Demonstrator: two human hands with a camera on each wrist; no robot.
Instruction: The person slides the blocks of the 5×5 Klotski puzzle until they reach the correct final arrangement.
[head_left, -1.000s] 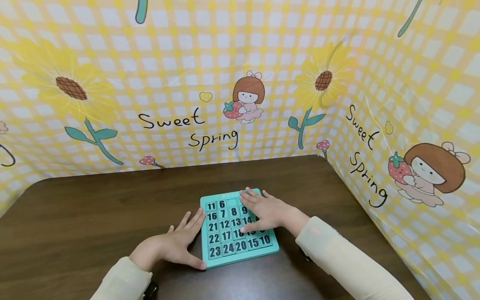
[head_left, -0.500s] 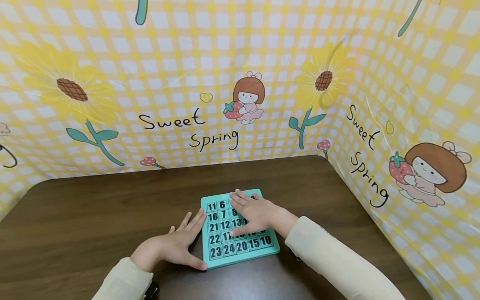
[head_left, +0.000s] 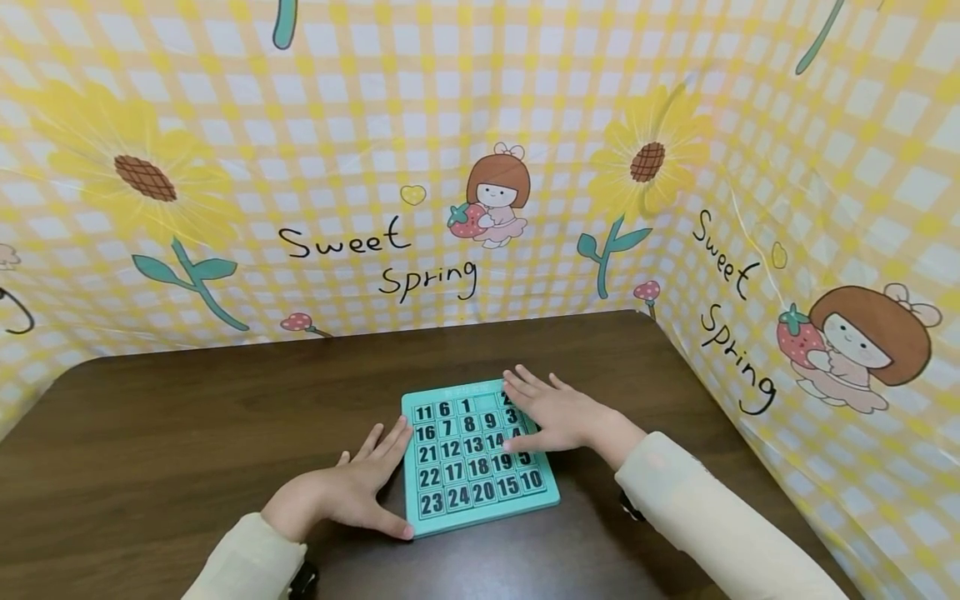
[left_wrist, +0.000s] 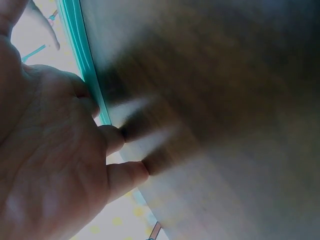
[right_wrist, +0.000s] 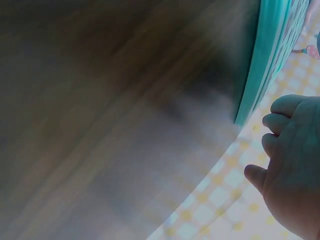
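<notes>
- The number board point(head_left: 483, 514) is lying flat on the dark surface point(head_left: 225, 417), near 6 o'clock in the head view; on the board's own face, 12 is the far edge.
- The left hand point(head_left: 352, 492) is resting between the board's 8 and 9 o'clock, thumb touching the corner near 7, other fingers reaching its left edge. This grip is spreading wide, the fingers fairly straight, bracing rather than clasping.
- The right hand point(head_left: 562, 417) is reaching over the board from between 2 and 3 o'clock. Its grip is lying open, fingers extended and holding nothing; whether the fingertips are pressing down, the views are not showing clearly.
- Those fingers are partly covering the 2 tile point(head_left: 506, 397) near 1 o'clock. The vacant slot point(head_left: 486, 403) is sitting at 12, between that tile and the 1 tile point(head_left: 466, 406).
- The step in hand seems to be sliding tiles. Doing it well is probably calling for light fingertip pressure, pushing straight along a row or column, since slanting could be jamming a tile.
- The left hand's bracing should be helping against drift, while the right thumb, lying low over the tiles toward 2 o'clock, would best be hovering clear of them.
</notes>
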